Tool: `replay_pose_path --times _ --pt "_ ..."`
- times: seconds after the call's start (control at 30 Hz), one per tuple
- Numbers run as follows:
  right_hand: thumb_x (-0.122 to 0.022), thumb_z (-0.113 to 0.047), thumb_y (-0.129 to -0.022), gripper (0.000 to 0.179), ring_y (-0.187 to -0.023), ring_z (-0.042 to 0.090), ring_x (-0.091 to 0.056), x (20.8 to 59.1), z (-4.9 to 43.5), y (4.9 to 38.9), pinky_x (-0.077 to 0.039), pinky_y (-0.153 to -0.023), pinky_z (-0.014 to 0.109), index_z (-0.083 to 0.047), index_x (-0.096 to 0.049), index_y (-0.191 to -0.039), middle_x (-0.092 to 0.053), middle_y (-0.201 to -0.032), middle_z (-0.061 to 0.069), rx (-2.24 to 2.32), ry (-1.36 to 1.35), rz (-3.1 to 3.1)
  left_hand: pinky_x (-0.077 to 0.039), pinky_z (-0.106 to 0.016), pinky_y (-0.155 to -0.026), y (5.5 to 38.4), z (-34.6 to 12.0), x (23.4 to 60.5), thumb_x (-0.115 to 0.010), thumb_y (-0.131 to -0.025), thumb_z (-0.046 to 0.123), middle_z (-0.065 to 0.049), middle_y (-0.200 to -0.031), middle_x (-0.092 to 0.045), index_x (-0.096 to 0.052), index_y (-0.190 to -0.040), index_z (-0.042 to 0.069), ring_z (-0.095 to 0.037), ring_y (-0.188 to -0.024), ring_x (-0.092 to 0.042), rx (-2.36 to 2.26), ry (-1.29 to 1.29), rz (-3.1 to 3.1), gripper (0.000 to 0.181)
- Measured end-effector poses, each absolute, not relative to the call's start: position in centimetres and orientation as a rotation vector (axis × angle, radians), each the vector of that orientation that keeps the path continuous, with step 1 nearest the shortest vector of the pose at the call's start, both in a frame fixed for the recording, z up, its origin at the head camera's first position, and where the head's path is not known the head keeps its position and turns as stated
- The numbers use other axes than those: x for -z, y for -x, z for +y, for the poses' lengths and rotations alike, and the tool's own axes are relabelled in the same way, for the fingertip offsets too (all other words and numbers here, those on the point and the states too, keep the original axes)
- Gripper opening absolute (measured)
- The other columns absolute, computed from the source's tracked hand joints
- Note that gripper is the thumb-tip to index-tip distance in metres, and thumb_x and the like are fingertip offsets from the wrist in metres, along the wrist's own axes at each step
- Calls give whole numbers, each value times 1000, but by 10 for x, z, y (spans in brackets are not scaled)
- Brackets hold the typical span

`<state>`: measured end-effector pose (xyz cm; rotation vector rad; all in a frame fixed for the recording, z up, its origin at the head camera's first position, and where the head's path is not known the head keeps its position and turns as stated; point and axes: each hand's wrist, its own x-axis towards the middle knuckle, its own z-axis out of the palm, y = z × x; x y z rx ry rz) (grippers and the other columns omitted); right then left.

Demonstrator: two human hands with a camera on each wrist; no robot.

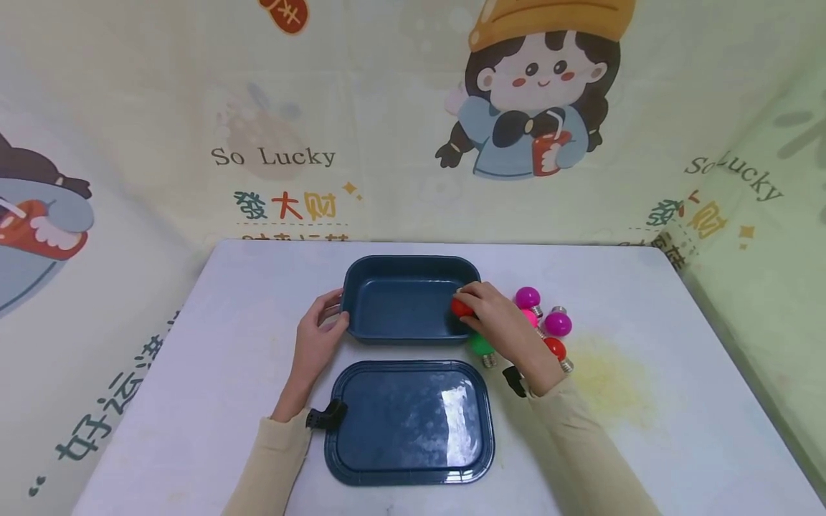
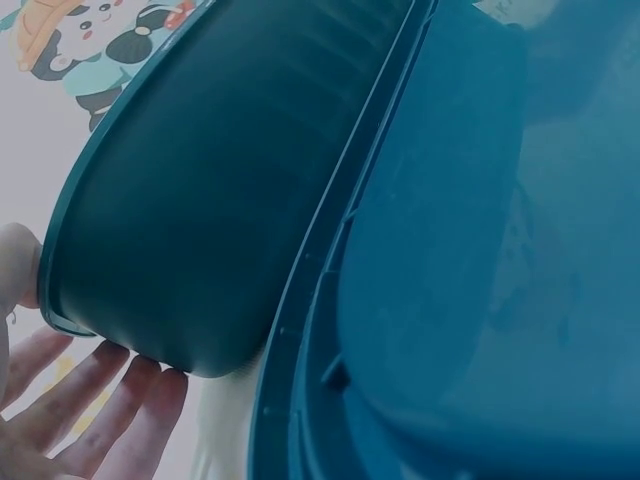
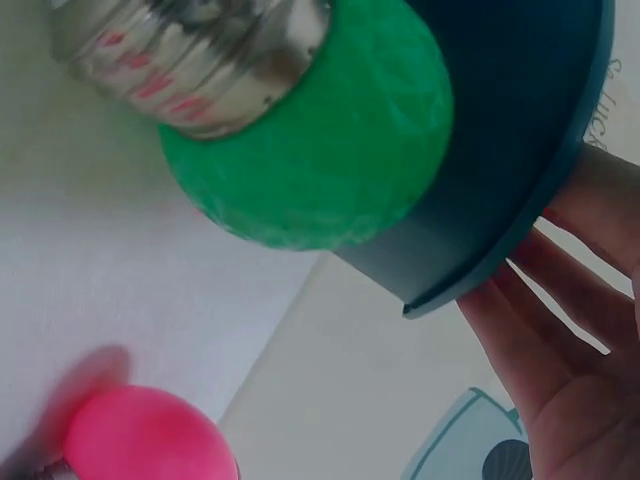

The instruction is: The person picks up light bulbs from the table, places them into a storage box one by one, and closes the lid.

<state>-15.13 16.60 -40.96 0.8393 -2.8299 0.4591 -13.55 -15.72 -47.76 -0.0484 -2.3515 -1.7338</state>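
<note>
One at a time: lower the red light bulb, pinched in right fingers, gently into the blue box, gripping its end with left fingers.

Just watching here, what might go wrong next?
The red bulb might slip from the right hand and knock against the blue container. The green bulb, near the container's front right corner, could get bumped and roll. The left wrist's black strap overlaps the lid in the head view and might shift it.

White table had a yellowish stain lol, and the cartoon-print cloth around it said "So Lucky" 2 times.
</note>
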Motion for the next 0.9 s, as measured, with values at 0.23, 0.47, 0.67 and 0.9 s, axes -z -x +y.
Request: replay_pose_path --times 0.23,0.47,0.67,0.9 --pt "-84 -10 -78 47 -113 29 -60 410 160 156 -57 -86 41 -5 -70 -122 -65 -120 13 -446 -832 -2895 -47 -12 -88 134 -158 477 -63 -96 12 -12 -132 -62 -58 -138 13 -26 -120 -61 1764 32 -2357 42" --pt "-83 -10 -79 45 -111 29 -61 412 156 162 -56 -88 40 -4 -70 -121 -66 -117 13 -430 -840 -2927 -46 -11 -86 125 -152 452 -61 -95 6 -21 -133 -59 -55 -139 2 -34 -121 -59 1770 29 -2384 44" --pt "-85 -10 -77 47 -109 29 -62 412 153 165 -56 -87 40 -4 -70 -120 -66 -116 13 -407 -821 -2956 -47 -14 -88 128 -154 458 -61 -96 9 -17 -132 -61 -56 -138 6 -31 -121 -60 1758 23 -2376 43" --pt "-85 -12 -77 44 -105 28 -63 410 150 169 -57 -86 39 -5 -71 -118 -68 -112 12 -345 -814 -2994 -50 -19 -89 135 -158 477 -63 -96 13 -11 -131 -62 -58 -138 15 -25 -119 -61 1743 53 -2345 42"
